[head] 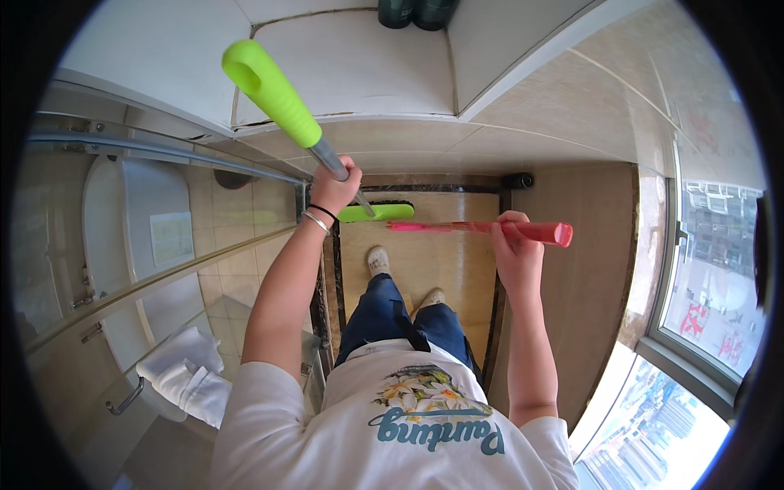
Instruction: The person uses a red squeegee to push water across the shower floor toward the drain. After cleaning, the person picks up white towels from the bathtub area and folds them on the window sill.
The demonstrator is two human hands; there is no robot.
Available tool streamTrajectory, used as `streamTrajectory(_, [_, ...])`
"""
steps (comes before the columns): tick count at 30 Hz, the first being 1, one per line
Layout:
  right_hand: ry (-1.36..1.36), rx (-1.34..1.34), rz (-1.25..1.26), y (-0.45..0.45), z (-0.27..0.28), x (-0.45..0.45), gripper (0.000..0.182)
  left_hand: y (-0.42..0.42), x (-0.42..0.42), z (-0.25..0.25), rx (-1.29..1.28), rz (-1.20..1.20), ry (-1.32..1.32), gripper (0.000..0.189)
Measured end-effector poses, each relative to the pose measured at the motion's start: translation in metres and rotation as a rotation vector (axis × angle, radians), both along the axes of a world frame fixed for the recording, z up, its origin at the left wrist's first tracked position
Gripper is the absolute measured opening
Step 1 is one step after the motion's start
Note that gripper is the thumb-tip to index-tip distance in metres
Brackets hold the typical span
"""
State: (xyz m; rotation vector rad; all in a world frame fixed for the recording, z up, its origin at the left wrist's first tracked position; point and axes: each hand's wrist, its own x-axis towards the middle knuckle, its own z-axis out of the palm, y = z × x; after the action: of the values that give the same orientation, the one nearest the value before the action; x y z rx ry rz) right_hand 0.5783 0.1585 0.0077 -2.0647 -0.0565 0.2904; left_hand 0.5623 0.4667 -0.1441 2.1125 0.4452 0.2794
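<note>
My left hand [337, 185] is closed around the grey metal pole of a broom, just below its lime-green plastic grip [272, 92]. The broom's green head [386, 212] with dark bristles is low by the floor's far edge, near the wall. My right hand [517, 245] holds the red handle [548, 233] of a long red and pink tool, out to the right. Its shaft [429, 226] points left, and its narrow-looking far end lies just below the broom head in the picture. Whether that end touches the floor, I cannot tell.
My shoes [378, 261] stand on the beige tiled floor [453, 257] with its dark stone border. A glass partition [159, 275] is at left, with white towels [187, 373] beyond. A small black object [517, 180] sits in the far right corner. Windows [704, 275] are at right, white cabinets [349, 67] ahead.
</note>
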Motion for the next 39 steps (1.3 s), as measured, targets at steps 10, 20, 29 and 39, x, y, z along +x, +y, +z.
streamTrajectory(10, [-0.232,-0.130,-0.001,0.038,-0.006,-0.008,0.009,0.055,-0.024,-0.027,-0.033,0.197,0.165,0.026])
streamTrajectory(20, [-0.130,0.087,0.348,0.076,-0.017,-0.020,0.014,0.052,-0.050,-0.105,-0.096,0.514,0.260,0.041])
streamTrajectory(29, [0.090,0.177,0.178,0.048,-0.086,-0.066,0.012,-0.136,-0.050,-0.120,-1.273,0.505,0.676,0.060])
streamTrajectory(39, [-0.058,-0.069,-0.134,-0.022,-0.067,-0.092,0.012,-0.240,-0.027,-0.123,-1.299,0.073,0.828,0.072])
